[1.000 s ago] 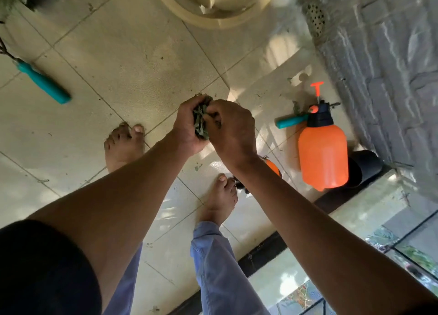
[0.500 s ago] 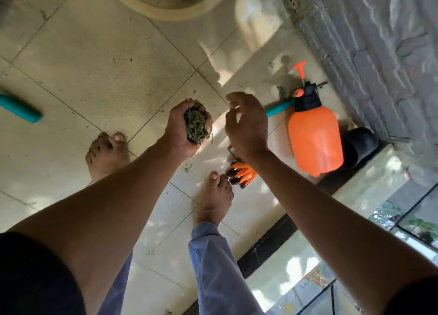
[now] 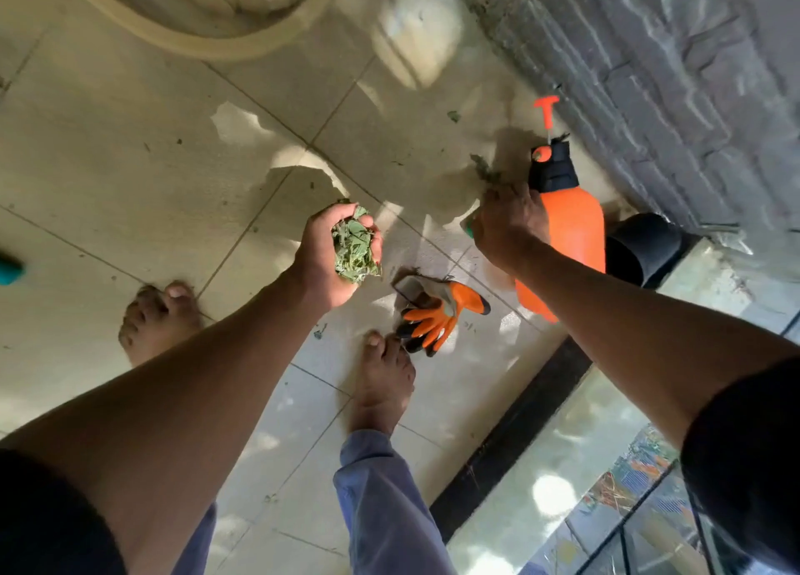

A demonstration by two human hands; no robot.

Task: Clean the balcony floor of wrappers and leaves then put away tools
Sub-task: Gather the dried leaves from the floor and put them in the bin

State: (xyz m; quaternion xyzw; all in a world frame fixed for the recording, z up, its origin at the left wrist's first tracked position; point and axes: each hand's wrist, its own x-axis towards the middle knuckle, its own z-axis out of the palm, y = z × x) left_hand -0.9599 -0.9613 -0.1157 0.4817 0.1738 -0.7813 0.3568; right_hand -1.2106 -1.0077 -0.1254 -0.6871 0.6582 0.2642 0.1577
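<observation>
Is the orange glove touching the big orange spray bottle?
Apart. In the head view the orange glove lies on the tiles near the person's toes, and a strip of bare floor shows between it and the spray bottle.

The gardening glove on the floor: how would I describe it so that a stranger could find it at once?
Start at the grey stone wall on the right and find the orange pressure sprayer standing at its foot. Just left of the sprayer, on the beige tiles by the person's right foot, lies the gardening glove. It alone is flat and limp, with a grey cuff, orange palm and black-tipped fingers.
</observation>
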